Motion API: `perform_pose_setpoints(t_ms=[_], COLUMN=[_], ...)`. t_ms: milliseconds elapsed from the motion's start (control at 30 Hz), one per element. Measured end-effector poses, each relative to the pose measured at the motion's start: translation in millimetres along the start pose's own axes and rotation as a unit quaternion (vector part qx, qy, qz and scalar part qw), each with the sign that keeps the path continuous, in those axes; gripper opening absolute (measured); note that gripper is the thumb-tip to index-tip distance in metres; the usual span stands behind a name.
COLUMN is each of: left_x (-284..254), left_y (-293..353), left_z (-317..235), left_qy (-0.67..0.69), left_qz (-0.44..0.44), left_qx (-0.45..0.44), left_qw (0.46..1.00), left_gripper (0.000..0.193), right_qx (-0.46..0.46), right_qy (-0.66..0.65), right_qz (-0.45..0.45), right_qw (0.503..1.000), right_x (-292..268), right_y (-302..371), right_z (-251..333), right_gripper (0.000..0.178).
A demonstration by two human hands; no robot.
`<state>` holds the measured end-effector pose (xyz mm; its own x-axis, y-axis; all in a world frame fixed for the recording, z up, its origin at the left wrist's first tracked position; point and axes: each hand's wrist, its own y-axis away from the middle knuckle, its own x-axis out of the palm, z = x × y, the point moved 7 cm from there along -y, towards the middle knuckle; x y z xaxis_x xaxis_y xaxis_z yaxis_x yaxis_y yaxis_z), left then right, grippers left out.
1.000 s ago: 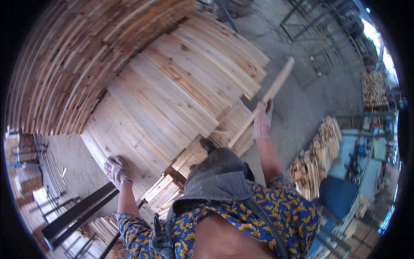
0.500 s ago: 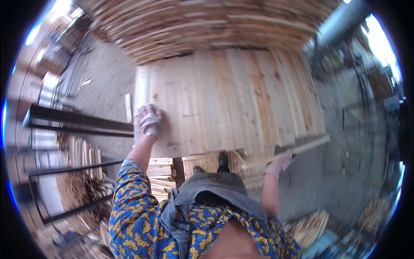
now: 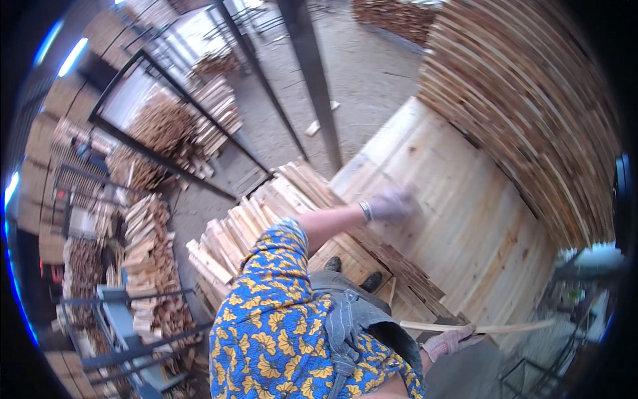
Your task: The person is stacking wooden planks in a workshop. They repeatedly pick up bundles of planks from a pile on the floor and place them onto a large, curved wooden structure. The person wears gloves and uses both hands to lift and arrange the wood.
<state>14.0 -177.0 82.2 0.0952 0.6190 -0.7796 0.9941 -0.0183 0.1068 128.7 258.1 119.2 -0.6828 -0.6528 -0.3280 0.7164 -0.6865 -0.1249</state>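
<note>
A pale surface of wooden boards laid side by side (image 3: 478,219) slopes across the right half of the view. Over its near left edge is my left hand (image 3: 392,205), in a light work glove and smeared by motion; its fingers cannot be made out. My right hand (image 3: 448,342), gloved too, is closed around a long thin wooden strip (image 3: 512,328) beside the near edge of the boards. The strip sticks out on both sides of the hand.
A tall stack of boards (image 3: 518,106) stands behind the surface. Left of me lies a pile of loose wooden strips (image 3: 232,233), near dark metal frame bars (image 3: 309,80). Bundles of wood (image 3: 159,266) stand farther left. My boots (image 3: 370,282) rest on wood below.
My view has turned to the left, so the boards now appear at the right. My left hand, flat on the boards before, has shifted and blurs. The right hand still holds the strip.
</note>
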Motion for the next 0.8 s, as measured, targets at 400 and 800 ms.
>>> perform_pose_setpoints(t_ms=[400,800], left_x=[53,128], left_y=[180,88], left_z=[-59,63], left_qy=[0.830,0.775], left_qz=[-0.105,-0.204], left_qx=[-0.147,-0.317], left_qw=[0.528,0.507], left_gripper=[0.033,0.051], right_qx=[-0.520,-0.351], right_qy=[0.067,0.094], right_qz=[0.650,0.541], right_qw=[0.551,0.758], right_x=[158,102], right_y=[176,78], right_z=[108,99], right_gripper=[0.072,0.054])
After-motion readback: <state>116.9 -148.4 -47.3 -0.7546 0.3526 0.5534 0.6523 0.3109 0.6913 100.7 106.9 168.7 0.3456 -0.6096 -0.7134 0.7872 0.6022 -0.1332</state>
